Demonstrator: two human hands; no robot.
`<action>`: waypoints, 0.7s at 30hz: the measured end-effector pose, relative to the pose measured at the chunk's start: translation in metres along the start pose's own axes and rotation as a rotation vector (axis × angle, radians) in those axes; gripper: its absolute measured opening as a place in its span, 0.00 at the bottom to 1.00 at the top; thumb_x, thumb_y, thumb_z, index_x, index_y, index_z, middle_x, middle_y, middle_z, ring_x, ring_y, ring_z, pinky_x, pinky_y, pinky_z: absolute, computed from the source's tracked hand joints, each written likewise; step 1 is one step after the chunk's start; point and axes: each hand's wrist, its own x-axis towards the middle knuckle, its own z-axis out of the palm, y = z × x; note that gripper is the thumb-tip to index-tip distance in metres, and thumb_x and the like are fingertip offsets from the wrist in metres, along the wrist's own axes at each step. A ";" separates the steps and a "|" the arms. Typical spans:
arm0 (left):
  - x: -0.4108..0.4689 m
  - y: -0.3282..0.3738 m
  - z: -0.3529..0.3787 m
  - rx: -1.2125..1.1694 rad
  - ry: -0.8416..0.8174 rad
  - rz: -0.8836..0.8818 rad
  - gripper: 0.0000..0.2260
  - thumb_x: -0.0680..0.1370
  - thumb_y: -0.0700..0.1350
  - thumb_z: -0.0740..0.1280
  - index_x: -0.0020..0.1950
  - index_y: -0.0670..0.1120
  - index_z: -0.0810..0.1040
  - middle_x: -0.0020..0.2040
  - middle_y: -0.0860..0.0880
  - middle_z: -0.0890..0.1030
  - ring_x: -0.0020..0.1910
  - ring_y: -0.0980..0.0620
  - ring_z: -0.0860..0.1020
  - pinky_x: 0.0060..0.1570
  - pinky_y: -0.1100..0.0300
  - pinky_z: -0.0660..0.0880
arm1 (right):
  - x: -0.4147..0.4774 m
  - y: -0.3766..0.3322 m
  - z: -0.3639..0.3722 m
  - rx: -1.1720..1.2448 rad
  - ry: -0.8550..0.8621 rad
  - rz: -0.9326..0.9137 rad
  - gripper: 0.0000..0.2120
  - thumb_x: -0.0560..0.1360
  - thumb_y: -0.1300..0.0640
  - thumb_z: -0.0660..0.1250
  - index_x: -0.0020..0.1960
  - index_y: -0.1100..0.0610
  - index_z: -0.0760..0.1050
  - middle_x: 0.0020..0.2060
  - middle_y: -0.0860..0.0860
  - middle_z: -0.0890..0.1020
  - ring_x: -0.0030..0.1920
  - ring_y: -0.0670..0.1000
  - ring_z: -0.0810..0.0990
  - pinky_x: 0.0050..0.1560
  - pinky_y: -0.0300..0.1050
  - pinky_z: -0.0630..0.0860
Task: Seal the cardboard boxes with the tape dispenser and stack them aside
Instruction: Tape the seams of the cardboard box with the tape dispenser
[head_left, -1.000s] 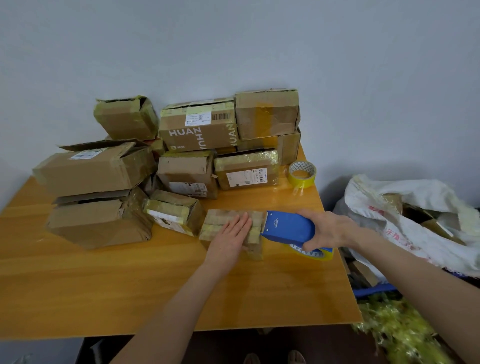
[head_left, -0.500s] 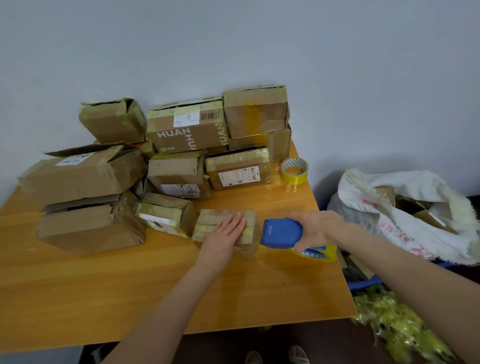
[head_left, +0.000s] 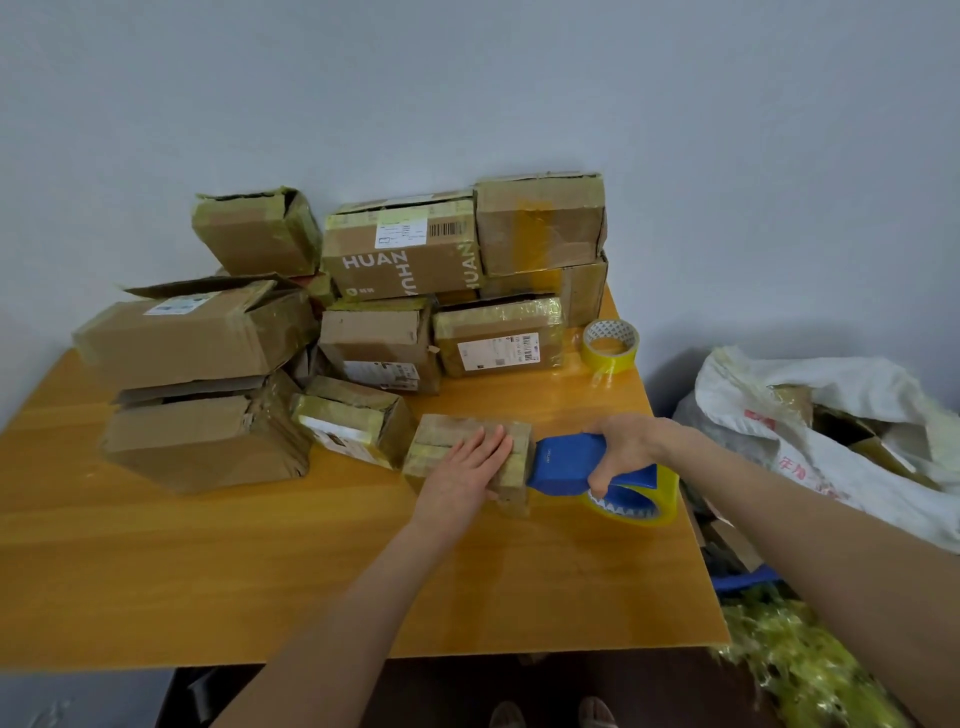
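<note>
A small taped box sits on the tabletop near its right edge. The left hand presses flat on it, fingers straight, grip apart. The right hand has its grip clamped on the blue tape dispenser, whose front touches the box's right end.

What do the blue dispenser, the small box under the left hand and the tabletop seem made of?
Dispenser: probably plastic, possibly painted metal; smooth, evenly blue shell.
Small box: brown cardboard under glossy yellowish tape; worn edges.
Tabletop: wood or wood-look laminate; orange grain lines, light sheen.
</note>
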 end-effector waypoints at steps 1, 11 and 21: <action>0.000 0.000 0.000 0.004 -0.006 0.002 0.33 0.81 0.45 0.60 0.78 0.53 0.42 0.79 0.54 0.42 0.78 0.52 0.42 0.73 0.59 0.37 | -0.002 -0.001 0.000 0.001 0.001 0.012 0.28 0.63 0.46 0.76 0.59 0.50 0.72 0.54 0.50 0.78 0.52 0.53 0.79 0.55 0.50 0.79; -0.005 0.005 -0.005 0.044 -0.027 -0.022 0.33 0.81 0.45 0.60 0.78 0.53 0.42 0.79 0.55 0.42 0.78 0.52 0.42 0.75 0.57 0.44 | -0.016 -0.012 0.008 -0.063 0.068 0.024 0.28 0.65 0.50 0.74 0.62 0.49 0.69 0.53 0.51 0.79 0.51 0.54 0.79 0.46 0.47 0.77; -0.001 0.003 -0.006 0.017 -0.065 -0.011 0.31 0.82 0.46 0.58 0.79 0.53 0.43 0.79 0.54 0.43 0.78 0.51 0.43 0.75 0.57 0.43 | -0.001 -0.002 0.003 0.025 -0.004 0.046 0.32 0.64 0.47 0.75 0.65 0.51 0.69 0.61 0.51 0.76 0.58 0.55 0.76 0.59 0.51 0.77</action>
